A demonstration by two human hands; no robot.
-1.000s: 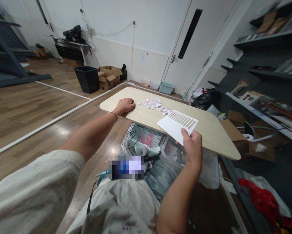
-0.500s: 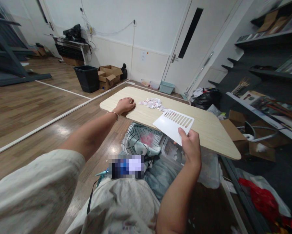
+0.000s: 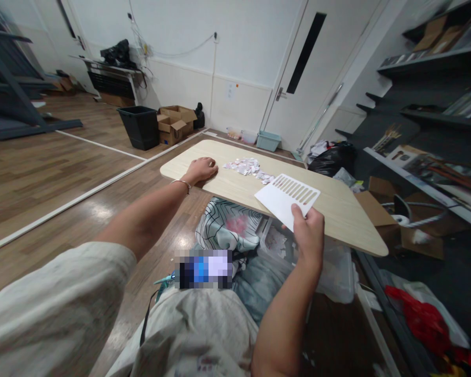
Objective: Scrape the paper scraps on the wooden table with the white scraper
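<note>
My right hand (image 3: pixel 309 233) grips a white slotted sheet (image 3: pixel 286 201) by its near right corner, thumb on top. A row of long rounded openings runs along the sheet's far side. It is held tilted over the near edge of the pale wooden table (image 3: pixel 337 209). A pile of small paper scraps (image 3: pixel 247 166) lies on the tabletop, trailing toward the sheet's far left corner. To the left of the pile, my left hand (image 3: pixel 202 170) rests on the table with fingers loosely bent and nothing visible in them.
Below the table edge sit a clear plastic bin (image 3: pixel 276 241) with paper pieces and a patterned cloth (image 3: pixel 227 225). A pixelated patch covers something on my lap. Shelves (image 3: pixel 435 68) and open cardboard boxes (image 3: pixel 380 209) stand right; a black bin (image 3: pixel 139 128) stands far left.
My right hand has shifted the slotted sheet slightly to the right, away from the scraps, showing more of them. My left hand stays in place.
</note>
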